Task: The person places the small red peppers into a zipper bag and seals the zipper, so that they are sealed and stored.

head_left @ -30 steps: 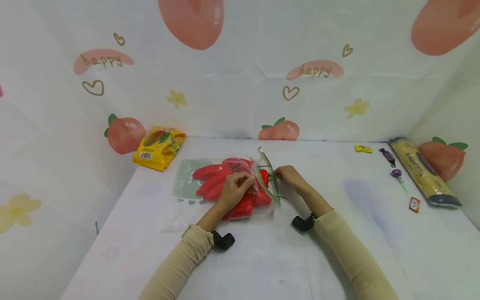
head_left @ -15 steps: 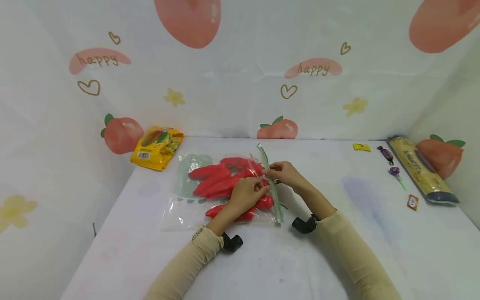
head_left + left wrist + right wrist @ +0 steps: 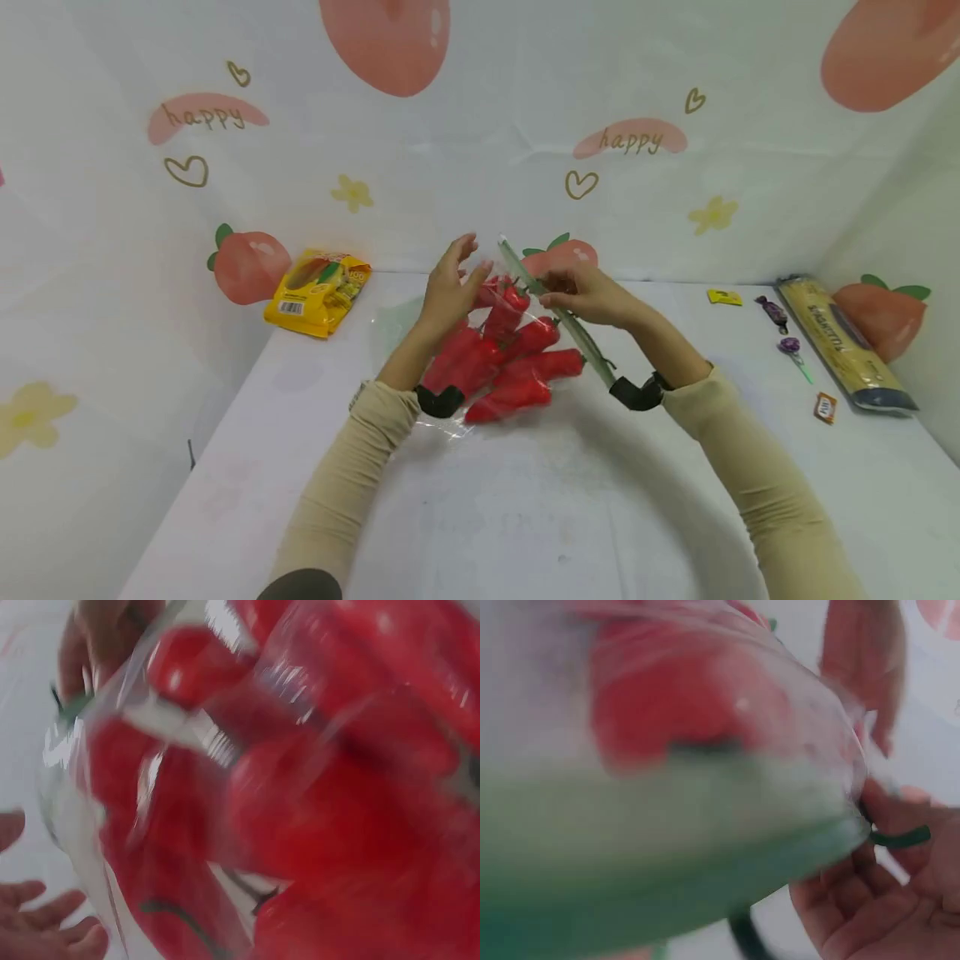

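A clear zip bag with a green zip strip is raised off the table at its right end. Several red peppers fill it, and thin dark green stems poke out at the strip. My right hand pinches the strip's upper part between thumb and fingers. My left hand is beside the bag's far left side, fingers extended and apart from the strip. In the left wrist view the peppers show close through the shiny plastic, with the left hand's fingers relaxed at lower left.
A yellow snack bag stands at the back left. Along the right side lie a spaghetti pack, a yellow packet, a purple-wrapped candy, a lollipop and an orange packet. A printed cloth backs the table.
The bag's strip end has been lifted from the table and tilted, sliding the peppers together. The left hand left the bag's top and moved up to its far side; the right hand rose with the strip.
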`<state>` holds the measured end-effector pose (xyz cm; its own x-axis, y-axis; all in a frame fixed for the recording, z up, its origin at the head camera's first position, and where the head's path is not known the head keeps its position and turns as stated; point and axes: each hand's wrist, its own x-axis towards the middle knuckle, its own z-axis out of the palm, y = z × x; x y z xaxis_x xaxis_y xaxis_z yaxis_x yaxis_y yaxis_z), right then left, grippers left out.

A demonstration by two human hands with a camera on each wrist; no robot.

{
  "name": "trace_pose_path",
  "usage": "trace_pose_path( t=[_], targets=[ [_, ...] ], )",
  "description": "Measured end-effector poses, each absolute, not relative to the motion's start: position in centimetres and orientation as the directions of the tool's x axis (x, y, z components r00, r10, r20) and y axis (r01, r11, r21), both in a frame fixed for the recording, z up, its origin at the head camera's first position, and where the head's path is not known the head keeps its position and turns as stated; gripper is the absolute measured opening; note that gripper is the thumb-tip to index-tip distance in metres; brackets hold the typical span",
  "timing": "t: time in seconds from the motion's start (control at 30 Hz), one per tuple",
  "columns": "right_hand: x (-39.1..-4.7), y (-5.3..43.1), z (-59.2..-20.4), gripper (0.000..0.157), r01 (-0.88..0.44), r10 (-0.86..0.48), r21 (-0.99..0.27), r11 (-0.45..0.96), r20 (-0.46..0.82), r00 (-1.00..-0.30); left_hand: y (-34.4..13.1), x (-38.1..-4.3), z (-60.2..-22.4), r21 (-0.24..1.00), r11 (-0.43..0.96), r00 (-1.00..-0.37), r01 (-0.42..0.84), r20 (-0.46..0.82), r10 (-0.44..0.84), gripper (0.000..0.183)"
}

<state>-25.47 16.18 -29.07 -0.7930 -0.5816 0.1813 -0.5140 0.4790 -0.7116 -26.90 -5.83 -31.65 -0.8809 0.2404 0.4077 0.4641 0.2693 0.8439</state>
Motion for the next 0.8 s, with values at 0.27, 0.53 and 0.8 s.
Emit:
trace_pose_path(
  t=[0.27, 0.53, 0.8],
  targets=[
    [-25.4, 17.0, -20.4, 0.019, -0.636, -0.622, -0.486, 0.599, 0.218, -0.752, -7.0, -28.2, -26.3, 0.822, -0.053, -0.807, 0.568, 0.568, 0.159, 0.019],
    [-24.4, 17.4, -15.7, 0.019, -0.687, -0.576, -0.389, 0.614, 0.374, -0.727, -7.7, -25.8, -24.0, 0.72, -0.196, -0.735, 0.666, 0.678, -0.007, 0.012],
    [-24.7, 17.6, -17.0, 0.02, -0.666, -0.494, -0.445, 0.599, 0.449, -0.745, -8.1, -25.3, -25.1, 0.775, -0.241, -0.804, 0.585, 0.593, -0.046, 0.008]
  ],
)
